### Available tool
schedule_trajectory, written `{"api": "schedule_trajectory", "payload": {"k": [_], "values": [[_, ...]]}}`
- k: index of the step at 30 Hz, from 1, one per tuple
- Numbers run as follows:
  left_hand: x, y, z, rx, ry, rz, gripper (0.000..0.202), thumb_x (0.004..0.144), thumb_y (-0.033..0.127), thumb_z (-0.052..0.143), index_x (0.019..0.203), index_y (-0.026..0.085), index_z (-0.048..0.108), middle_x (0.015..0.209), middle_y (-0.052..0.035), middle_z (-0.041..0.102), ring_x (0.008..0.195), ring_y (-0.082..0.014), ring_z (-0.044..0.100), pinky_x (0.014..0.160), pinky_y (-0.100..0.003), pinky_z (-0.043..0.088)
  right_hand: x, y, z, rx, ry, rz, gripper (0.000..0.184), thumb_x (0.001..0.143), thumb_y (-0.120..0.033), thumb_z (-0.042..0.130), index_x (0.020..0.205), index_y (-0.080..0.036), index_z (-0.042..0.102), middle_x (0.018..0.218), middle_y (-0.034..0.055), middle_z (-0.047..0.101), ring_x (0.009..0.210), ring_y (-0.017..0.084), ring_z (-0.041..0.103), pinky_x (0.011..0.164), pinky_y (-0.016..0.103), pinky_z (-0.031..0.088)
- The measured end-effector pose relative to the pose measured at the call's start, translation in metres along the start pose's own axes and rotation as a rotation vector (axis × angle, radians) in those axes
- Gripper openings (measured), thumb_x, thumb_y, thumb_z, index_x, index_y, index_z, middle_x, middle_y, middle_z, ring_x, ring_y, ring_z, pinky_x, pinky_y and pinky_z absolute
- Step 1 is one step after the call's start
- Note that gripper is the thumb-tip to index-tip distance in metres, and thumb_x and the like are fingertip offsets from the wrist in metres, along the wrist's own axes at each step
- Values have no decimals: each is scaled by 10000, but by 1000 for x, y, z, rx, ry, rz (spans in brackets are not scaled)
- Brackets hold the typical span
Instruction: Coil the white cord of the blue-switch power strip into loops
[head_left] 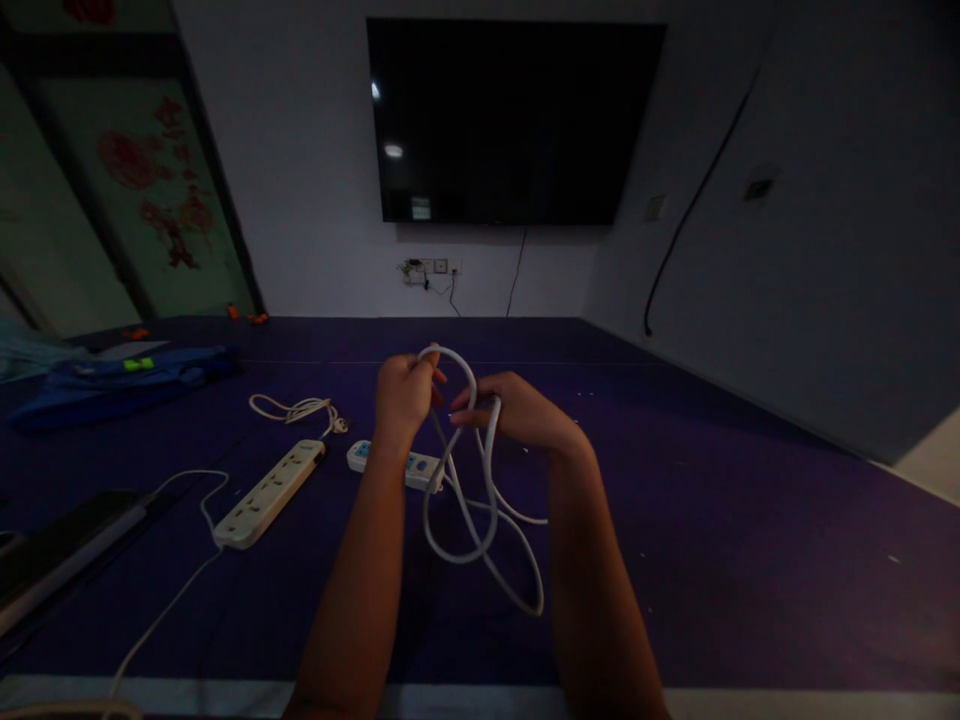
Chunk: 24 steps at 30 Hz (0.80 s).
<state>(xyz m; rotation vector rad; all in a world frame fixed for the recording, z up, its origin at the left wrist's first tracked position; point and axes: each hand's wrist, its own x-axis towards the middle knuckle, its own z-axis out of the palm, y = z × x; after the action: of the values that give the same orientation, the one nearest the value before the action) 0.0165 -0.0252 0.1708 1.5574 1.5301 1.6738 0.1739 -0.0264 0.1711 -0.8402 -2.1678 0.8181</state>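
Observation:
A white power cord [491, 470] hangs in loose loops between my two hands, its lower bends reaching down toward the purple surface. My left hand [405, 395] is closed on the top of one loop, pinching it between thumb and fingers. To its right, my right hand [517, 408] has its fingers curled round another part of the cord. Behind my left forearm lies a white power strip [426, 471] with blue sockets, partly covered by the arm; the cord runs close to its right end.
A longer cream power strip [271, 492] lies on the left with its bundled cord and plug [340, 425]. Further left are a dark flat device [67, 550] on a thin cable and blue cloth [127, 380]. A television [517, 120] hangs on the far wall.

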Motion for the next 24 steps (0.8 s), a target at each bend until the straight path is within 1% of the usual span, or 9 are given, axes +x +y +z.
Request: {"api": "schedule_trajectory", "payload": {"k": [2, 4, 7, 11, 14, 17, 19, 21, 24], "values": [[2, 0, -6, -87, 71, -28, 407, 781, 452, 431, 547, 153, 579, 365, -12, 509, 372, -128, 491, 435, -220, 348, 3, 3, 2, 33, -83, 17, 168, 733, -294, 629, 719, -128, 645, 612, 5, 619, 459, 66, 491, 438, 189, 382], [6, -3, -16, -147, 143, -42, 426, 790, 470, 409, 575, 146, 583, 386, -13, 522, 327, -109, 444, 394, -213, 313, 7, 7, 4, 82, -68, 32, 160, 761, -277, 589, 703, -130, 615, 577, -5, 600, 394, 49, 445, 373, 172, 342], [12, -12, -31, -137, 168, -50, 381, 779, 476, 453, 674, 142, 604, 488, -10, 581, 286, -80, 382, 354, -207, 284, 13, 10, 5, 179, 112, 54, 130, 784, -256, 554, 772, -136, 604, 518, -29, 561, 346, 43, 411, 327, 156, 308], [16, -20, -39, -91, 169, -119, 194, 740, 312, 581, 850, 154, 604, 706, -31, 633, 373, -95, 498, 401, -217, 399, 19, 10, 7, 311, 429, 121, 239, 867, -283, 432, 936, -120, 593, 463, -42, 526, 286, 50, 363, 292, 167, 265], [15, -19, -35, -313, 117, -244, 184, 794, 284, 536, 944, 183, 570, 843, -59, 628, 464, -125, 581, 477, -270, 492, 21, 15, 5, 290, 529, 151, 276, 869, -301, 444, 1000, -102, 585, 485, -30, 549, 285, 52, 364, 302, 179, 269], [16, -14, -30, -659, 0, -355, 240, 854, 374, 438, 941, 179, 547, 928, -111, 615, 637, -205, 657, 591, -369, 540, 21, 30, 0, 84, 441, 174, 280, 803, -259, 554, 1038, -115, 601, 604, 9, 620, 348, 64, 445, 369, 201, 360], [18, -11, -27, -872, -25, -384, 275, 867, 391, 397, 904, 161, 543, 965, -137, 599, 782, -264, 664, 686, -434, 535, 19, 41, -2, -136, 303, 163, 352, 726, -170, 623, 1077, -149, 609, 763, 44, 671, 504, 105, 570, 511, 244, 464], [20, -9, -23, -1039, 40, -386, 280, 870, 381, 381, 866, 150, 540, 968, -139, 587, 906, -296, 637, 771, -468, 510, 16, 49, -3, -339, 150, 123, 524, 625, -77, 673, 1132, -183, 599, 990, 79, 668, 802, 177, 636, 743, 310, 495], [21, -9, -19, -1168, 209, -368, 277, 877, 368, 366, 823, 150, 529, 931, -112, 574, 1003, -296, 597, 842, -472, 478, 9, 50, -3, -525, 57, 91, 730, 563, 0, 657, 1250, -207, 520, 1254, 108, 540, 1148, 247, 501, 966, 374, 394]]}}
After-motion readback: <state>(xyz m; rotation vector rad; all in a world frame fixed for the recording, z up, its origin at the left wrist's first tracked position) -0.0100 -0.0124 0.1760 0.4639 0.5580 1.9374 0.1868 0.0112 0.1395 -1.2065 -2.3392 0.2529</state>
